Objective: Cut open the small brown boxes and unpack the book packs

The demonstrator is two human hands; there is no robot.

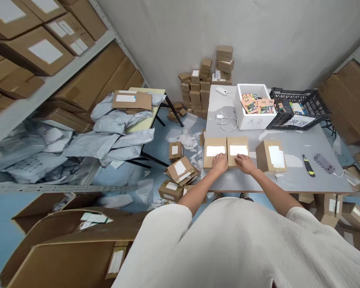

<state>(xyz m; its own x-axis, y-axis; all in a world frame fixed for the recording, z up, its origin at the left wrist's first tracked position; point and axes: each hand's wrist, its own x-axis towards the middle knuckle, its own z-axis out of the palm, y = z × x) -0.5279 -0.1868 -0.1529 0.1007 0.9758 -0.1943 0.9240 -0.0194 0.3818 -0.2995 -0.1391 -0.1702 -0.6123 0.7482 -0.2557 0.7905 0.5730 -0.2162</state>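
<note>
Two cardboard boxes with white labels lie side by side near the table's front edge. My left hand rests on the lower part of the left box, its fingers bent together at the label's lower edge. On the right box, my right hand touches the label's lower edge, fingers bent. Whether either hand pinches anything is too small to tell. A third labelled box stands to the right of my right hand, apart from it.
On the grey table are a white foam box of colourful packets, a black crate, a box cutter and white cables. Stacked boxes stand by the wall; grey parcels lie left.
</note>
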